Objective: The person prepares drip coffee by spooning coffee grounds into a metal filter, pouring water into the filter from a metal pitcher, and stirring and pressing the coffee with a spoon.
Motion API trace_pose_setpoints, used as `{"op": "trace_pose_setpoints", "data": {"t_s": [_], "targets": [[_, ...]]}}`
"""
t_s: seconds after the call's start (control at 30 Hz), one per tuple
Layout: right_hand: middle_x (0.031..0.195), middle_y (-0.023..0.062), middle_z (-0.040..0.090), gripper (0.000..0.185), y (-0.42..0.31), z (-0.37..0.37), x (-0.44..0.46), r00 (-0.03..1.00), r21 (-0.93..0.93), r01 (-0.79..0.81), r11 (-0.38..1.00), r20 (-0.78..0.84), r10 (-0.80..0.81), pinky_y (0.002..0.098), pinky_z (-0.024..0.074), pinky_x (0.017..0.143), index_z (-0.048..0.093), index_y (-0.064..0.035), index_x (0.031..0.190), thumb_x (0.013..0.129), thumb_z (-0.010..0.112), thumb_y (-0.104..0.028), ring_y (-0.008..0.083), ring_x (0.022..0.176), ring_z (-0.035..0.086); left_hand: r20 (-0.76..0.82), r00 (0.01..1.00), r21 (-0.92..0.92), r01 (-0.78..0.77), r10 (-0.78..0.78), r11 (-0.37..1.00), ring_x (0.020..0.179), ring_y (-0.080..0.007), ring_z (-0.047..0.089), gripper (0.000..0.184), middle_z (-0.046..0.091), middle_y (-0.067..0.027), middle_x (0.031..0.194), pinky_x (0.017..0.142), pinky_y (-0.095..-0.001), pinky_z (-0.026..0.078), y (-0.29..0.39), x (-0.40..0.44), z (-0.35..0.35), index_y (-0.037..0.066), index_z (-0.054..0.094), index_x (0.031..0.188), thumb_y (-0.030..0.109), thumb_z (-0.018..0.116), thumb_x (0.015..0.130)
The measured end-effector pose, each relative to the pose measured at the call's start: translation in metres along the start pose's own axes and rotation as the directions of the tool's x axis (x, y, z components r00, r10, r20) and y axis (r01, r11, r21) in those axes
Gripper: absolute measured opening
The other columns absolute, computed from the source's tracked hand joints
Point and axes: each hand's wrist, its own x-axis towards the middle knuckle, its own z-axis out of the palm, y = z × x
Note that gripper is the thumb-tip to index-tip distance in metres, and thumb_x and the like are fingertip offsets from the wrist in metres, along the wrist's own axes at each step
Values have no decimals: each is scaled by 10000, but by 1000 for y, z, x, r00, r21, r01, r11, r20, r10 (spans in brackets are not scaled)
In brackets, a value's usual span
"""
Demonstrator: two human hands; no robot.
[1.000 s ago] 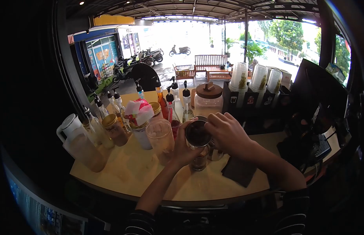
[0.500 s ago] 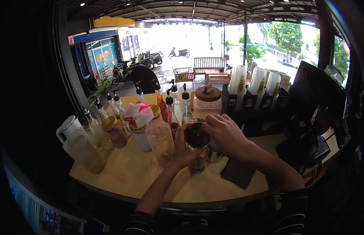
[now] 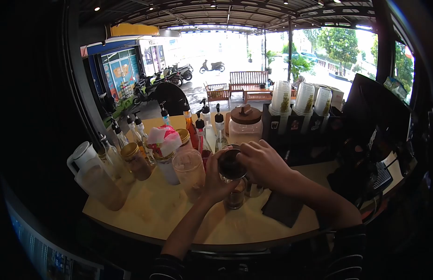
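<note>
My left hand (image 3: 216, 179) is wrapped round the left side of a round metal cup (image 3: 232, 164) with a dark inside. My right hand (image 3: 264, 163) is at the cup's right rim, fingers bent together over its edge; whatever they pinch is hidden. Below the cup stands a small clear glass (image 3: 235, 199) with brown liquid, on the wooden counter (image 3: 146, 212). Whether cup and glass touch I cannot tell. To the left of my left hand is a large clear plastic tub (image 3: 188, 168). A dark folded cloth (image 3: 282, 208) lies right of the glass.
Pump bottles (image 3: 200, 135) and lidded jars (image 3: 135, 161) crowd the back and left. A pitcher (image 3: 96, 179) stands far left. Behind my hands is a wood-lidded jar (image 3: 245, 122). Stacked plastic cups (image 3: 280, 99) fill a black holder at the back right, beside a dark monitor (image 3: 377, 109).
The cup's mouth appears tilted slightly differently, and my right fingers have shifted a little along its rim. The view has moved slightly; the things on the counter stay in place.
</note>
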Motion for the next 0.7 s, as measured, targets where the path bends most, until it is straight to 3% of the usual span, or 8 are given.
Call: {"op": "trace_pose_setpoints", "data": {"t_s": [0.17, 0.23, 0.37, 0.47, 0.53, 0.63, 0.7], "targets": [[972, 63, 558, 233, 2, -5, 0, 999, -50, 1, 999, 53, 2, 333, 428, 780, 606, -56, 917, 700, 650, -128, 190, 939, 574, -9, 1000, -41, -23, 23, 999, 1171, -298, 464, 814, 444, -138, 1297, 1012, -402, 376, -6, -1, 2, 56, 347, 1307, 89, 781, 619], [967, 63, 560, 233, 4, 1, 1, 999, -45, 28, 999, -40, -30, 323, 423, 783, 610, -59, 918, 701, 652, -136, 190, 938, 576, -7, 1000, 9, 10, -10, 1000, 1172, -294, 466, 804, 448, -135, 1295, 1011, -399, 379, -4, -1, 2, 57, 357, 1300, 83, 779, 617], [953, 62, 557, 222, 2, 1, 0, 999, -44, 52, 998, -5, -52, 337, 429, 788, 607, -52, 909, 709, 646, -138, 192, 922, 577, -1, 1000, -26, 0, 0, 1000, 1182, -291, 458, 804, 463, -127, 1288, 1019, -407, 365, 3, 1, -1, 62, 363, 1302, 91, 781, 615], [961, 65, 560, 224, 0, -1, 2, 999, -49, -24, 999, -31, 22, 354, 437, 790, 607, -51, 905, 701, 649, -133, 198, 929, 584, -12, 1000, 31, -3, 4, 1000, 1193, -295, 447, 808, 473, -118, 1282, 1026, -418, 351, 0, 1, 0, 67, 360, 1310, 100, 781, 621], [975, 71, 565, 250, -2, 4, 1, 1000, 38, 11, 999, -13, -11, 364, 445, 790, 607, -46, 916, 685, 657, -127, 205, 942, 587, -8, 1000, 6, 11, -11, 1000, 1205, -295, 437, 811, 470, -111, 1291, 1053, -433, 306, -1, 0, 0, 75, 357, 1318, 123, 783, 629], [992, 75, 571, 284, 0, -1, 5, 998, -51, -58, 997, -3, 58, 367, 446, 789, 614, -48, 939, 671, 665, -124, 210, 951, 589, -5, 1000, 75, 7, -7, 997, 1214, -292, 434, 806, 469, -110, 1302, 1081, -444, 253, -1, -2, -1, 80, 355, 1319, 152, 781, 640], [987, 74, 571, 282, 0, 5, 3, 999, 3, -37, 999, 5, 37, 364, 444, 789, 613, -49, 936, 670, 666, -125, 209, 945, 590, -4, 999, 39, 47, -46, 998, 1221, -290, 430, 808, 468, -106, 1306, 1092, -454, 226, 2, -2, -1, 84, 355, 1320, 165, 783, 640]]}}
